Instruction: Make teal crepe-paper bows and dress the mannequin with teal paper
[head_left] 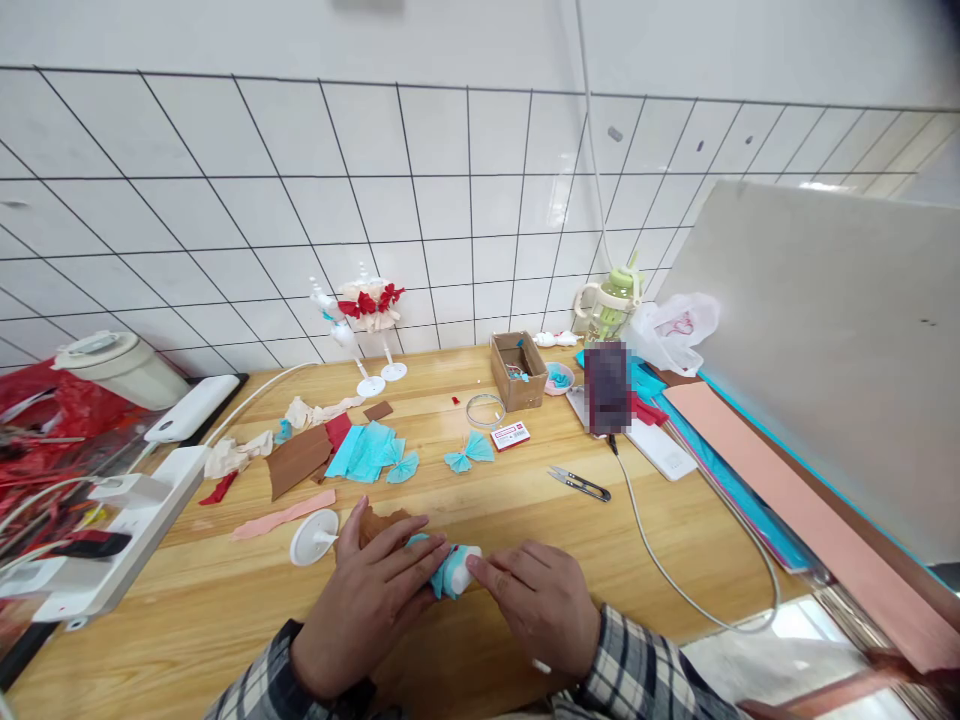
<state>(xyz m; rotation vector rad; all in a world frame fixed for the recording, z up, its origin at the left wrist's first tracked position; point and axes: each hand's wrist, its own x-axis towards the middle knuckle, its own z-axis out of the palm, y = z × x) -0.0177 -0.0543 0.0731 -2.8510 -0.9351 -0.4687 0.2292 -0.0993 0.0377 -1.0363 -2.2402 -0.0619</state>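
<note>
My left hand [375, 600] lies over a small white figure [459, 572] dressed in blue crepe paper, its fingers curled across the body and pressing it down near the table. Brown crepe paper [386, 522] sticks out beyond those fingers. My right hand [536, 600] is closed, thumb and forefinger pinching at the figure's white end. A white round stand [313, 537] lies tipped over beside my left hand; whether it joins the figure is hidden. Farther back are a blue paper bow [470, 453], cut blue sheets [365, 450] and a brown piece [298, 462].
Two dressed figures on stands [370, 305] rise at the back. Thread snips [580, 484], a staple box [510, 436], a wire ring [485, 410] and a cardboard box [518, 370] lie ahead. A power strip [124, 535] is left; a cable [675, 590] and paper strips [780, 480] are right.
</note>
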